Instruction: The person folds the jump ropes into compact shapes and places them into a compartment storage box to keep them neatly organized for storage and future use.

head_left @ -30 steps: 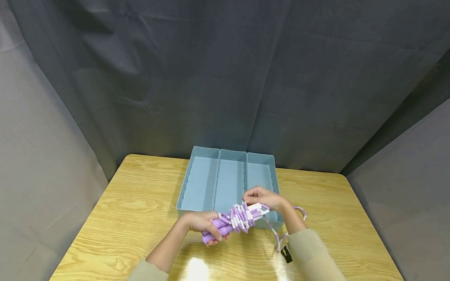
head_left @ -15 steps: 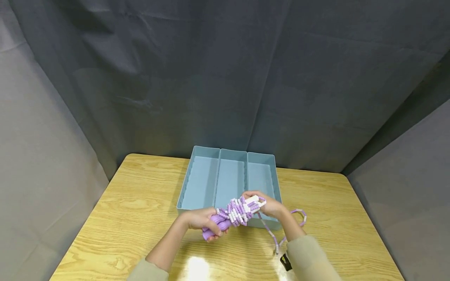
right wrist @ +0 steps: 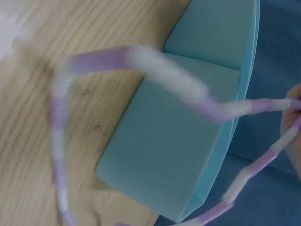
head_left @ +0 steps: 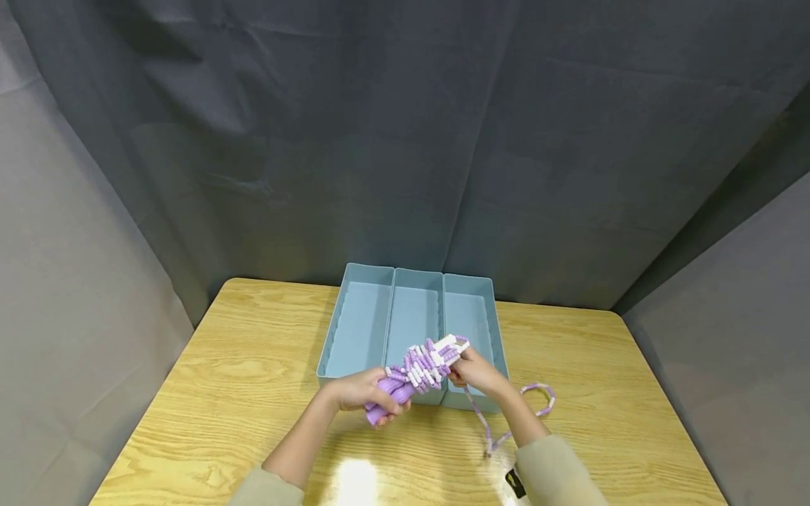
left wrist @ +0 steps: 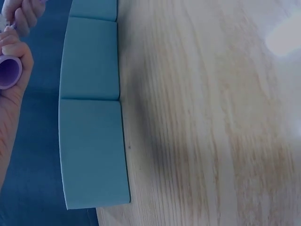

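A purple and white beaded skipping rope (head_left: 422, 367) is wound round its purple handles into a bundle. My left hand (head_left: 363, 393) grips the handle end (left wrist: 9, 71) just above the table's front side of the blue tray (head_left: 354, 330). My right hand (head_left: 473, 372) pinches the rope at the bundle's far end, over the tray's right compartment. A loose tail of rope (head_left: 506, 418) trails from that hand down onto the table at the right; it appears blurred as the rope (right wrist: 155, 75) in the right wrist view.
The blue tray (left wrist: 91, 117) has three long compartments and sits at the back middle of a wooden table (head_left: 209, 393). Dark cloth (head_left: 405, 140) hangs behind and at both sides. Bare wood lies left and right of the tray.
The right hand swung from above the bundle round to its right underside, carrying the rope around it. The bundle tilted up toward the tray and the loose tail grew shorter.
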`<state>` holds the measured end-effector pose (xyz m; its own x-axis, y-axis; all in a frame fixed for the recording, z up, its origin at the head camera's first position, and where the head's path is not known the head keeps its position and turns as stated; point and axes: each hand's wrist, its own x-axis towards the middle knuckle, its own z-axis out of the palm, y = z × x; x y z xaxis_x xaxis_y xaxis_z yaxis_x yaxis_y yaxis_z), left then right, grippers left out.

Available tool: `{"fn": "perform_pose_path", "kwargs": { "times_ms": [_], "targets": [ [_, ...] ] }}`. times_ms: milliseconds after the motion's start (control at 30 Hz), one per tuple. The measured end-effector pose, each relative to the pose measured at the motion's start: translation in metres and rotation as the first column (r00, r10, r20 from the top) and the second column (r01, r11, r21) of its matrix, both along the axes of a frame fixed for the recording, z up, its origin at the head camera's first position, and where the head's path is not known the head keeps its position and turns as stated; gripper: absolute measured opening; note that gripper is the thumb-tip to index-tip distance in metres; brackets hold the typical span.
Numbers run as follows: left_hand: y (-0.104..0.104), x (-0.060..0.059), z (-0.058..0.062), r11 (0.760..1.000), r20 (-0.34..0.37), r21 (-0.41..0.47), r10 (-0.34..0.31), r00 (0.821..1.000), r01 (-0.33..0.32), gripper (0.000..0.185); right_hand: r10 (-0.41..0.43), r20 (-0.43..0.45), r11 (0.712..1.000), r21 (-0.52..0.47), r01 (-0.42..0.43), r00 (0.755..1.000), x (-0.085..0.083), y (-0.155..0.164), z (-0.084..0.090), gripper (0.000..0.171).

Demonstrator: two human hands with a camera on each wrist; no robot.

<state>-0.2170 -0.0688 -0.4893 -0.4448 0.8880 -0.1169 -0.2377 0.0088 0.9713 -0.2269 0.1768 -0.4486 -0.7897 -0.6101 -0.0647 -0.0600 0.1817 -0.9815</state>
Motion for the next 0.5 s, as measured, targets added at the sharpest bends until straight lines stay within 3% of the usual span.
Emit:
{"fn": "perform_pose_path", "kwargs": {
  "times_ms": [167,500],
  "targets": [
    [-0.004,-0.004,0.000,0.998,0.003,0.011,0.060,0.998,-0.060,0.034,0.020,0.003,0.999,-0.025,-0.020,1.000,-0.008,0.007,-0.023,0.035],
    [-0.007,-0.006,0.001,0.993,0.028,0.047,0.106,0.994,-0.107,0.024,0.051,0.106,0.991,-0.130,-0.037,0.993,-0.005,0.010,-0.025,0.032]
  ]
}}
